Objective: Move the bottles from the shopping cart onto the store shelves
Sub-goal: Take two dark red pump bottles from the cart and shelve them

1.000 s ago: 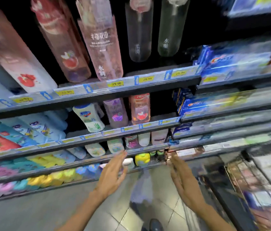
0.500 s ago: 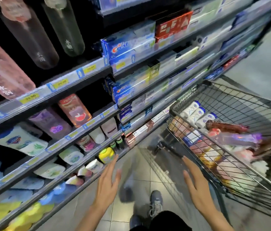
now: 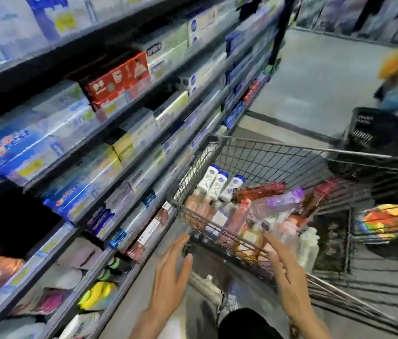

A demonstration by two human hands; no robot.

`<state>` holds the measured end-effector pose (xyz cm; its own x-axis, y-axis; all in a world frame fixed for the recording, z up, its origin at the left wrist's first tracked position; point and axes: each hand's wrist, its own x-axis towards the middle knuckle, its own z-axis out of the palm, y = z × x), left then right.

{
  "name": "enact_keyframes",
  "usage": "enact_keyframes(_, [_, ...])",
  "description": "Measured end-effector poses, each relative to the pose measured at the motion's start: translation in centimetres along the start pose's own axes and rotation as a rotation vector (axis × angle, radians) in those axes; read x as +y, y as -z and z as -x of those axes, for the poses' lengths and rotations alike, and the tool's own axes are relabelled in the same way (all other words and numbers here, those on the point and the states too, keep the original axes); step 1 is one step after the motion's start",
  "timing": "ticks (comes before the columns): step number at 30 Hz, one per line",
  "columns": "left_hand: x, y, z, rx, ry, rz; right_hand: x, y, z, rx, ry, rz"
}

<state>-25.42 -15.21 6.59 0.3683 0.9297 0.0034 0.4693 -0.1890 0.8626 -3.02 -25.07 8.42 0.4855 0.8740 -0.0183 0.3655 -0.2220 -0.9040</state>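
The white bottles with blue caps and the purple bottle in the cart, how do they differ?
The white bottles are opaque with blue caps, while the purple bottle looks translucent. The white bottles sit side by side at the cart's far corner; the purple bottle lies across the middle of the pile. Both are in the cart, untouched by either hand.

Bare forearms, no sleeves; dark trousers (image 3: 247, 324); patterned shoe (image 3: 228, 303)

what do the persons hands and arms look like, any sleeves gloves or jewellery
Both the left hand and the right hand are bare, with no gloves and no rings that show. Both forearms are bare too, with no sleeve in view. The picture is blurred, so small details cannot be told.
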Motion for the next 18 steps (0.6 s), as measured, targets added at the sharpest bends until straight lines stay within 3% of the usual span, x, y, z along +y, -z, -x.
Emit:
enact_keyframes(7, [2.7,-5.5,-8.9,-0.098,0.019,-0.013,4.0,4.5,-7.7,0.05,-0.088,-0.051])
enact_keyframes(18, [1.1,-10.7,-17.7,-0.42,0.059,-0.134,6.4,3.1,-12.4,0.091,-0.301,-0.089])
